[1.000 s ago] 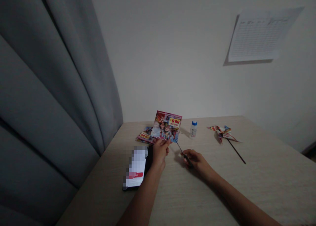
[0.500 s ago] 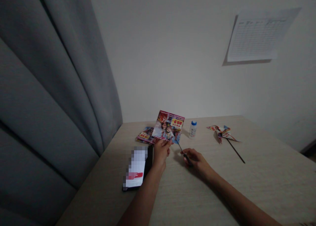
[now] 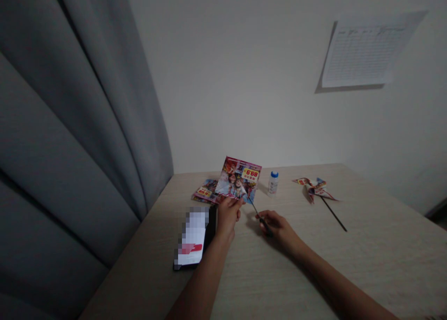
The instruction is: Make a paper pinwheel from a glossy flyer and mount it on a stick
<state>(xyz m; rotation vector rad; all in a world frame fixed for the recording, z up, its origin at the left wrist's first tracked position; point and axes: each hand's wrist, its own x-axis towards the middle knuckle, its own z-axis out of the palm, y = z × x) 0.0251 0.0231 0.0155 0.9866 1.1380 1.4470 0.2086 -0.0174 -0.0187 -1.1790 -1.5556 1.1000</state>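
My left hand [image 3: 228, 216] grips the lower edge of a colourful printed flyer [image 3: 237, 176], tilted up off the table. In my right hand [image 3: 277, 228] is a pair of scissors [image 3: 266, 227] with dark handles, the fingers closed around them. Their thin blades point up and left and reach the flyer's lower right part, where a cut line seems to run inward. Behind and left of the held flyer lie more printed flyers [image 3: 204, 192], partly covered by it. A paper pinwheel [image 3: 316, 188] on a dark stick rests to the right.
A small bottle with a blue cap [image 3: 273, 184] stands right of the flyer. Close to my left forearm lies a phone [image 3: 192, 241] with a lit screen. A grey curtain [image 3: 104, 101] hangs at left, and a printed sheet [image 3: 359, 54] is on the wall [image 3: 244, 78] behind the table [image 3: 279, 282].
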